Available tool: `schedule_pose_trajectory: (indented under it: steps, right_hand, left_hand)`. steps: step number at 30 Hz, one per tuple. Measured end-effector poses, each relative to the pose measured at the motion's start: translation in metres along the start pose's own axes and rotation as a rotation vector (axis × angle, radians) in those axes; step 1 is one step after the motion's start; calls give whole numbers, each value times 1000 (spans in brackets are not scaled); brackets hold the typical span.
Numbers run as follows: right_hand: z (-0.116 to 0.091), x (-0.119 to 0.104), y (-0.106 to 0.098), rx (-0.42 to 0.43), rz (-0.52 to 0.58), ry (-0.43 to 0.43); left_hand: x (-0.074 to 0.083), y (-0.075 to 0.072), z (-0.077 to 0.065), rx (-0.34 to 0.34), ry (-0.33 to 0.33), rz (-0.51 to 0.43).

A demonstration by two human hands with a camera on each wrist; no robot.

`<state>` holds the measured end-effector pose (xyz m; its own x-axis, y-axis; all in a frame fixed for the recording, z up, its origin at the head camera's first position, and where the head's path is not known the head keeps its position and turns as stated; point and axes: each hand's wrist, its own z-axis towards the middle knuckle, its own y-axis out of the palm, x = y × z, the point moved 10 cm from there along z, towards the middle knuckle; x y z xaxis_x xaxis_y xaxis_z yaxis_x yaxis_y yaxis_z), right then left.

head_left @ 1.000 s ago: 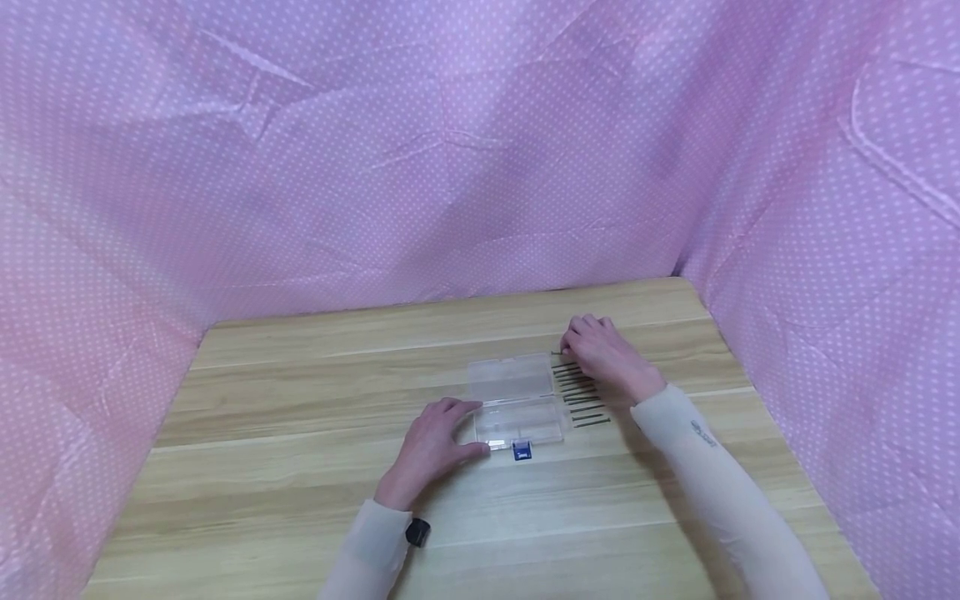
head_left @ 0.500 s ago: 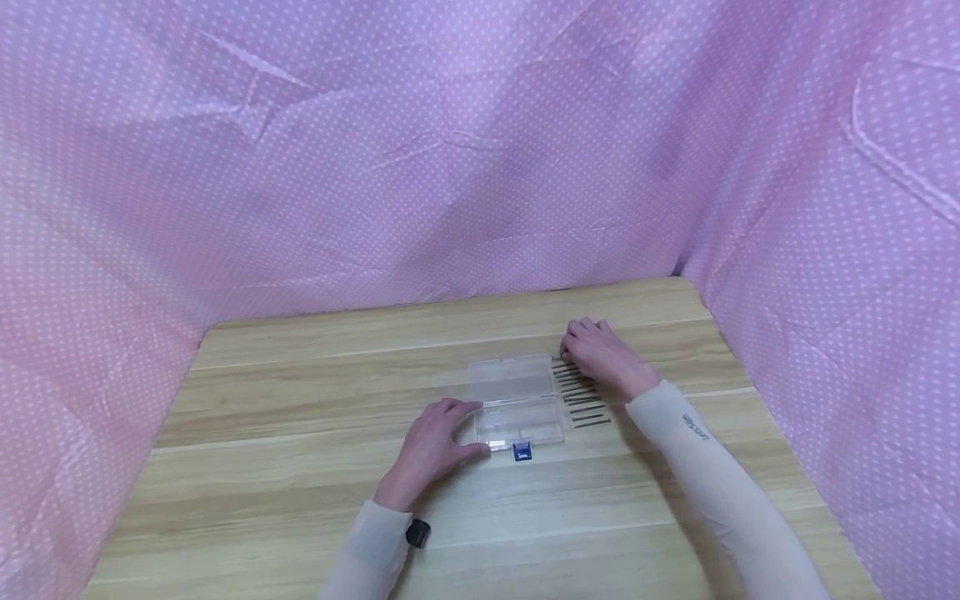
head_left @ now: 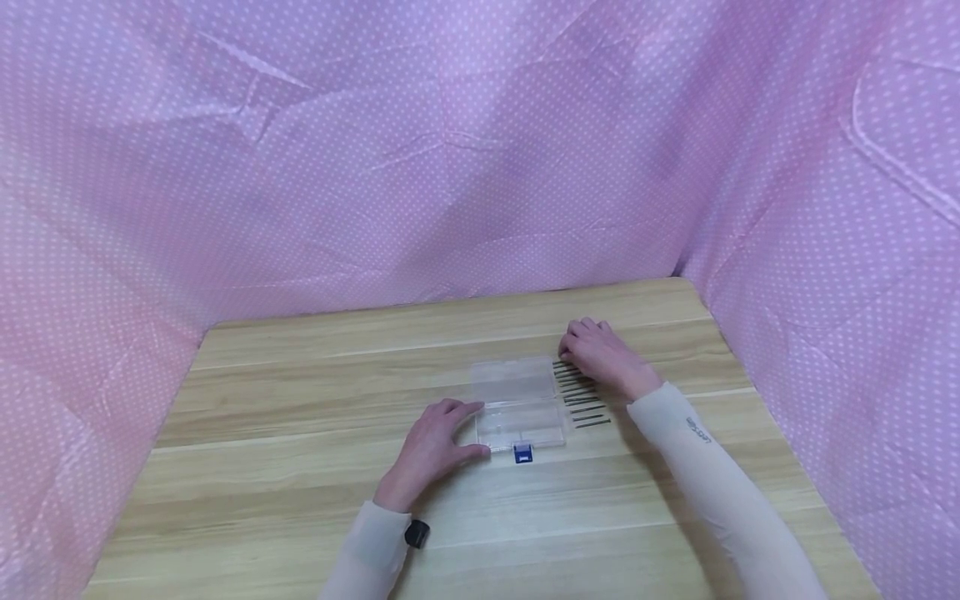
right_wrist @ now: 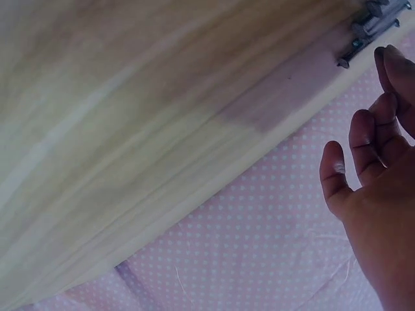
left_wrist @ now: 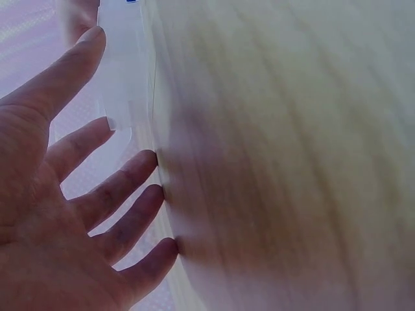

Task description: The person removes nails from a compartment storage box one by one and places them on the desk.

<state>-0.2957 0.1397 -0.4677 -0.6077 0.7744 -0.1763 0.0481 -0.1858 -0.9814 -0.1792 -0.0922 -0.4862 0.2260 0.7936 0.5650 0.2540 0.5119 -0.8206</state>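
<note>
A clear plastic box (head_left: 519, 427) lies on the table with its lid (head_left: 513, 380) folded back to the far side and a blue latch (head_left: 522, 454) at the front. My left hand (head_left: 431, 446) holds the box's left end between thumb and index finger; the other fingers rest lower, as the left wrist view shows. Right of the box, several dark metal screws (head_left: 583, 402) lie in a row, roughly parallel. My right hand (head_left: 600, 357) is at the far end of that row, fingers bent and fingertips close together. Whether a screw is between them is hidden.
The wooden table (head_left: 285, 467) ends at a far edge against a pink dotted cloth (head_left: 450, 192), which also hangs on both sides. A black band-like device (head_left: 417, 534) sits at the left wrist.
My right hand has come slightly nearer, and the farthest screw has shifted toward the rest of the row. The box has moved very slightly nearer and right, with my left hand still at its end.
</note>
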Motion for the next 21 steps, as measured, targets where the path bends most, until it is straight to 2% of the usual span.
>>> schedule_pose_trajectory:
  steps: [6,12,17,21]
  right_hand:
    - [-4,0,-13,31,71,45]
    - [-12,-3,-28,102,61,28]
    - [-21,-1,-33,144,82,53]
    - [-31,-4,-37,204,66,57]
  left_hand:
    - [1,-1,0,0,7,12]
    - [0,-1,1,0,13,22]
    - [-2,-2,-1,-4,0,2]
    - [-3,-5,-4,24,-22,-26]
